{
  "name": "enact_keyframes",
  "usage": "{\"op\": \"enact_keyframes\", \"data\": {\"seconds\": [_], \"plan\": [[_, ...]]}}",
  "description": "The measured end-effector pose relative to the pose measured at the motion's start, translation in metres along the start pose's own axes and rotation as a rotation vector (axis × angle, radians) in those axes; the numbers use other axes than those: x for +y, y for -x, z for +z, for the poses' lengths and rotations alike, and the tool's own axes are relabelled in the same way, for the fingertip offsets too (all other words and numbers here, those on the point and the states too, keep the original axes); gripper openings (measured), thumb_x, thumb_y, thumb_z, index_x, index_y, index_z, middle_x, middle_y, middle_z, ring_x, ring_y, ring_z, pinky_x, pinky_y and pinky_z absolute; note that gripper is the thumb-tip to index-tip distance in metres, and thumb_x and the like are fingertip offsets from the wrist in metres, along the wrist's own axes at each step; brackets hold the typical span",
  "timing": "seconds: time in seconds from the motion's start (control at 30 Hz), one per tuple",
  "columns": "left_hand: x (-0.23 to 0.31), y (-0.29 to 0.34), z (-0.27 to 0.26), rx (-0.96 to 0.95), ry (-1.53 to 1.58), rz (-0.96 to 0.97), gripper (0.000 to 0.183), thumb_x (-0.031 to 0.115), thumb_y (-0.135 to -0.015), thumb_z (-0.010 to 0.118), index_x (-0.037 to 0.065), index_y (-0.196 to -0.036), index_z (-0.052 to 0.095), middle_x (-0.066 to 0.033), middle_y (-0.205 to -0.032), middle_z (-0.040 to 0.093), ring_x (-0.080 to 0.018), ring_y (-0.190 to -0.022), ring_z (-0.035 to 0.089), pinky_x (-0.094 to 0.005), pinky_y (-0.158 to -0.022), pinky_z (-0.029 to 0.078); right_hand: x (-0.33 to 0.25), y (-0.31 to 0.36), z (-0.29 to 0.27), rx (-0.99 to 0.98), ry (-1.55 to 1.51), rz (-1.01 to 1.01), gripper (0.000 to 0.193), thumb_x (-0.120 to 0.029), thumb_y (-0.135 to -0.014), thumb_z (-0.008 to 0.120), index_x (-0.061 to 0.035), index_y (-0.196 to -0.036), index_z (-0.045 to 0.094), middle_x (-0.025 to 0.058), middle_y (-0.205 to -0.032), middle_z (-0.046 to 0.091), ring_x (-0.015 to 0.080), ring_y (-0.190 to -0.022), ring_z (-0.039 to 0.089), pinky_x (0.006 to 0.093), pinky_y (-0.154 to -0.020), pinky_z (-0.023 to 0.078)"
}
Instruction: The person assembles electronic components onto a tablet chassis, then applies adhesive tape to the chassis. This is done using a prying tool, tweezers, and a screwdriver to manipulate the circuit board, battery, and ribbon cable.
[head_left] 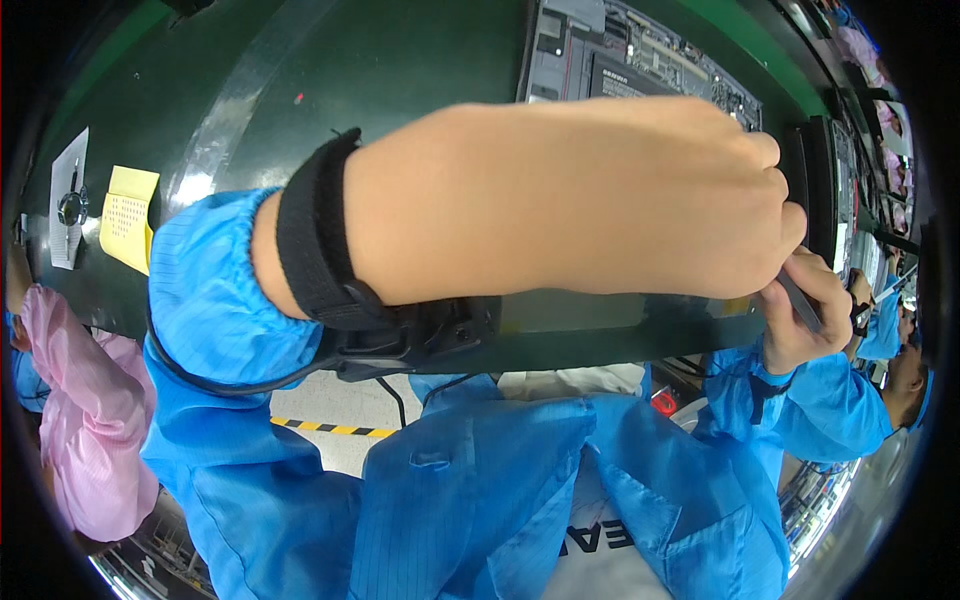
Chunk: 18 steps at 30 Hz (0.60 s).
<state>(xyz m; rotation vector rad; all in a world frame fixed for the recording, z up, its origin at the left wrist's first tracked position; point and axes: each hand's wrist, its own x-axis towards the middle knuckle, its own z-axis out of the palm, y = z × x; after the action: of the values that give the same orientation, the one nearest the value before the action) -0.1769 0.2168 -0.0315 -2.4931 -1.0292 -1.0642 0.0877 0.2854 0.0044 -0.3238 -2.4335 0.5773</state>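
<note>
My left forearm stretches across the view from the left, with a black strap round the wrist. My left hand [690,200] is closed, its knuckles toward the right and its fingers curled under. Whatever lies inside it is hidden. Just below those knuckles, my right hand [808,312] pinches a flat dark grey strip [799,300] between thumb and fingers. The strip's upper end disappears beside my left hand. Behind my left hand lies an opened laptop base [570,50], its battery and circuit board exposed and its nearer part covered by my arm.
A dark green table [400,60] spans the view. Yellow paper [128,220] and a white sheet [68,190] with a small dark round object lie at the left. Another dark device [820,190] stands at the right. Co-workers in a pink sleeve [90,370] and a blue sleeve [830,410] flank me.
</note>
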Motion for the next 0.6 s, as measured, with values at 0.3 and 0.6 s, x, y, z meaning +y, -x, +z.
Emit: {"op": "enact_keyframes", "data": {"seconds": [0.3, 0.6], "plan": [[-0.01, 0.055, 0.018, 0.143, 0.677, -0.123, 0.023, 0.02, -0.088, 0.07, 0.002, -0.1, 0.065, -0.0123, -0.109, 0.068, -0.0295, -0.1, 0.069, -0.0354, -0.076, 0.058, -0.036, 0.009, 0.049, -0.011, -0.202, 0.634, 0.035, -0.014, -0.08, 0.092, 0.0046, -0.1, 0.07, 0.009, -0.086, 0.076, 0.0134, -0.078, 0.073, 0.0228, -0.071, 0.054], [0.011, 0.04, 0.007, -0.02, 0.13, -0.056, 0.014, 0.017, -0.079, 0.071, 0.006, -0.089, 0.071, -0.0054, -0.093, 0.066, -0.0224, -0.105, 0.064, -0.032, -0.088, 0.053, -0.064, 0.068, 0.094, 0.103, -0.752, 0.685, 0.032, -0.009, -0.086, 0.087, 0.0023, -0.099, 0.06, 0.0175, -0.084, 0.073, 0.0202, -0.07, 0.073, 0.0295, -0.064, 0.06]]}}
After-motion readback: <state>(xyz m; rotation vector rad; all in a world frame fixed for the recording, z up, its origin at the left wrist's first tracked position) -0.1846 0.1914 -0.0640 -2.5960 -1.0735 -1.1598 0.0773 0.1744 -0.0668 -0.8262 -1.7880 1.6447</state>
